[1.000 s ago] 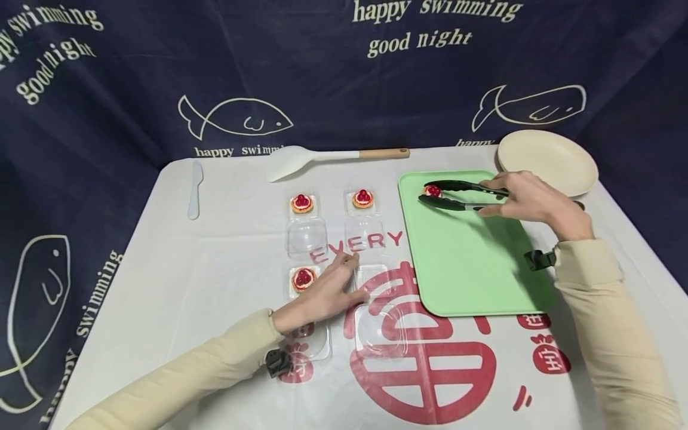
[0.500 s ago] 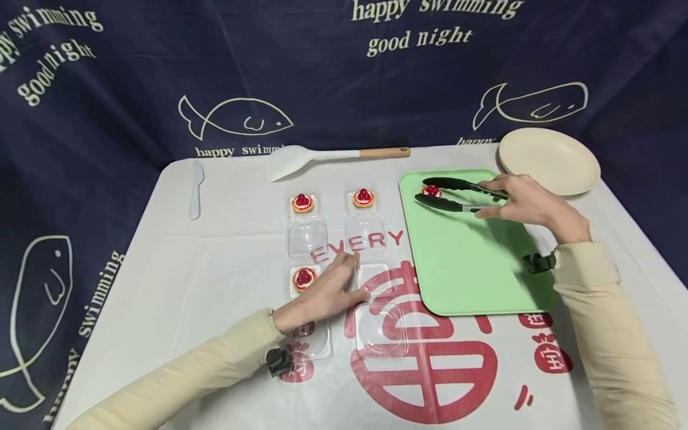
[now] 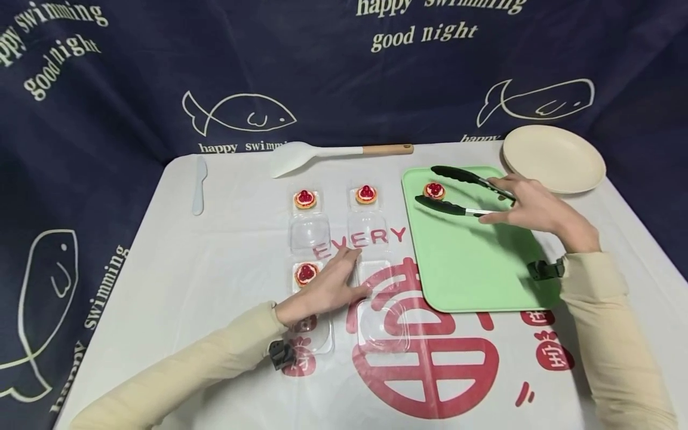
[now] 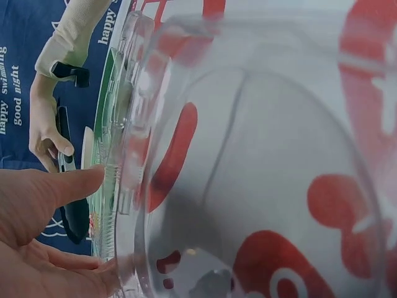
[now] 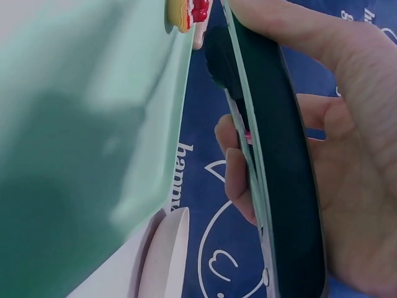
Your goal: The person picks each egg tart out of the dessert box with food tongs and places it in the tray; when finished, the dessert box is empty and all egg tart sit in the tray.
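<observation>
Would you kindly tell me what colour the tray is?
Light green; the tray shows best in the head view.

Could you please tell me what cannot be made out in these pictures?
Head view: part of the lower-left clear container, behind the left hand.
Head view: the handle end of the tongs, covered by the right hand.
Right wrist view: part of the tart, cut off by the top edge.

One tart on the tray, plate behind right, knife far left.
</observation>
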### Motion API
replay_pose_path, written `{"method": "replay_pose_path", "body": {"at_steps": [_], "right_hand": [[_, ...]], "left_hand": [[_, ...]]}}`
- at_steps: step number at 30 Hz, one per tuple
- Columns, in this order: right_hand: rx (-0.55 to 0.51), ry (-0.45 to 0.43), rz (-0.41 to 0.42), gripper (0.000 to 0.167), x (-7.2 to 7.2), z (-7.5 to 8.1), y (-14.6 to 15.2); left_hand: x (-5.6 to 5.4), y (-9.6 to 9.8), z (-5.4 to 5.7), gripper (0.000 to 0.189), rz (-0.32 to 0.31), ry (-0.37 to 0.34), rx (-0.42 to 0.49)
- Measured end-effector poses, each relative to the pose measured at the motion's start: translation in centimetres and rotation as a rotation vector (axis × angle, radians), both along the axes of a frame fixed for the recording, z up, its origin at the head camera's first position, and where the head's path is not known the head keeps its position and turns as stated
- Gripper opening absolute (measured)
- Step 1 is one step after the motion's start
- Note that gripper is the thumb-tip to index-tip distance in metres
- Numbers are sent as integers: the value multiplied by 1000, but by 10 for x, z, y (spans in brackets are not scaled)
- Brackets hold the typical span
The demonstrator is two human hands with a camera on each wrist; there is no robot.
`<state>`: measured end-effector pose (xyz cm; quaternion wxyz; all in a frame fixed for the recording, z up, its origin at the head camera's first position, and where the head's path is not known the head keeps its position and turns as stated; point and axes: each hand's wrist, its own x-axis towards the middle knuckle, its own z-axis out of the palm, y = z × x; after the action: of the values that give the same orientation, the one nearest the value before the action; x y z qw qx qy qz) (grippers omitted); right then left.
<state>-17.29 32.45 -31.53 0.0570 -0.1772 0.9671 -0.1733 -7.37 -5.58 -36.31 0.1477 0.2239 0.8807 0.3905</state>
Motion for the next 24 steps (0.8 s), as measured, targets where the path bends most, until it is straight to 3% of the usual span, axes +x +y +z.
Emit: {"method": "replay_pose_path", "body": {"at_steps": [7,12,17,24], "right_hand": [[-19,1,-15,93,4,2,-3],[-27,-9,-20,96,6,3,-6],[-33,-8,-6,97,8,4,-10],[-27,15,26,98,12,9,-20]], "left_hand": [[0,-1,8,79,9,-27,-36],[2,-11,17,74,12,-5,-39],[4,-29,24,68,-1,47,27],[-7,-68,25,55,-88,135,130]]}}
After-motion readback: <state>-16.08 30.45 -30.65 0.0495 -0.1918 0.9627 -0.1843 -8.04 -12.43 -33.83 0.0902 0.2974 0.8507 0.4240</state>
